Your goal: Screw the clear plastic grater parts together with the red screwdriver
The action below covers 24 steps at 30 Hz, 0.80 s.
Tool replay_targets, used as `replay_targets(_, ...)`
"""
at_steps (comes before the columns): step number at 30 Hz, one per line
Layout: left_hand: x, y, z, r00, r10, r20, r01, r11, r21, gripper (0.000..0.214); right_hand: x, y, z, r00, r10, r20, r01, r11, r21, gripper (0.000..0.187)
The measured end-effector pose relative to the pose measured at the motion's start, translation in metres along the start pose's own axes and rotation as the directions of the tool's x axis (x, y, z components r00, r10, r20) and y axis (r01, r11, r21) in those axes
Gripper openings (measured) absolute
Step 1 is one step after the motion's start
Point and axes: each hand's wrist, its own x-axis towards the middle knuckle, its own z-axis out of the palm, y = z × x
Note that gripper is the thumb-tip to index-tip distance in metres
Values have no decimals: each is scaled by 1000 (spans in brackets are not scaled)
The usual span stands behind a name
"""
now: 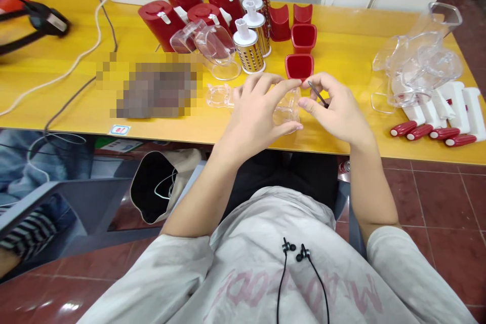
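Observation:
A clear plastic part (pixel 290 106) lies on the yellow table in front of me, partly hidden under my fingers. My left hand (pixel 258 106) reaches over it from above, thumb on the near side and fingers on the far side, holding it. To its right, my right hand (pixel 334 106) is closed around a thin dark rod-like tool (pixel 318 94), which slants between thumb and forefinger. The forefingers of both hands nearly meet above the clear part. Another clear section (pixel 219 96) shows left of my left hand; whether it is joined to the same part, I cannot tell.
Behind my hands stand red housings (pixel 161 23), perforated metal drums (pixel 248 50) and red cups (pixel 299 66). Clear plastic containers (pixel 421 66) and white handles with red ends (pixel 461 111) lie right. Cables (pixel 96 40) cross the table's left side. A tote bag (pixel 152 187) stands below.

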Motion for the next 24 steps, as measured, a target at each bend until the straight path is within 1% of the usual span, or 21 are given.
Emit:
replay_targets(1, 1, 0, 2, 1000, -5, -10, 5, 1000, -4, 86, 1, 3, 2, 1000, -14, 1, 14, 1000, -2, 56)
replay_targets(3, 5, 0, 6, 1000, -16, -25, 15, 1000, -11, 86, 2, 6, 5, 999, -36, 41, 36, 999, -6, 87)
replay_targets(4, 6, 1, 8, 999, -21, -30, 20, 1000, -14, 88, 2, 7, 5, 998, -32, 62, 32, 999, -8, 96)
replay_targets(5, 8, 1, 11, 999, -25, -38, 25, 1000, -14, 91, 2, 6, 4, 997, -17, 75, 17, 1000, -8, 100)
replay_targets(6, 9, 2, 12, 999, -32, -43, 32, 999, -9, 94, 1, 5, 3, 997, 4, 79, -3, 1000, -8, 100)
replay_targets(9, 10, 3, 17, 997, -53, -59, 54, 998, 19, 102, -1, 0, -6, 996, 48, 70, -47, 999, -18, 89)
replay_targets(13, 10, 7, 21, 993, -64, -103, 70, 996, 48, 101, -6, -3, -23, 998, 50, 33, -47, 997, -67, 77)
replay_targets(15, 14, 13, 23, 991, -68, -115, 74, 996, 50, 100, -10, -5, -34, 998, 55, -34, -58, 992, -108, 72)
replay_targets(16, 17, 17, 25, 992, -69, -109, 74, 996, 46, 102, -13, -7, -39, 994, 62, -91, -74, 987, -141, 69)
replay_targets(18, 27, 28, 31, 994, -72, -82, 75, 997, 34, 106, -21, -16, -48, 968, 65, -243, -122, 966, -227, 63)
replay_targets(20, 40, 41, 37, 996, -67, -56, 69, 997, 25, 106, -29, -29, -54, 936, 88, -340, -191, 940, -284, 59)
replay_targets(22, 52, 52, 44, 998, -51, -32, 52, 998, 24, 106, -37, -45, -58, 927, 110, -358, -221, 932, -288, 55)
replay_targets(23, 57, 56, 45, 999, -45, -20, 45, 999, 28, 106, -41, -53, -59, 926, 94, -367, -202, 942, -268, 49)
replay_targets(24, 60, 58, 45, 999, -41, -18, 41, 999, 33, 106, -45, -59, -60, 931, 98, -351, -188, 955, -232, 45)
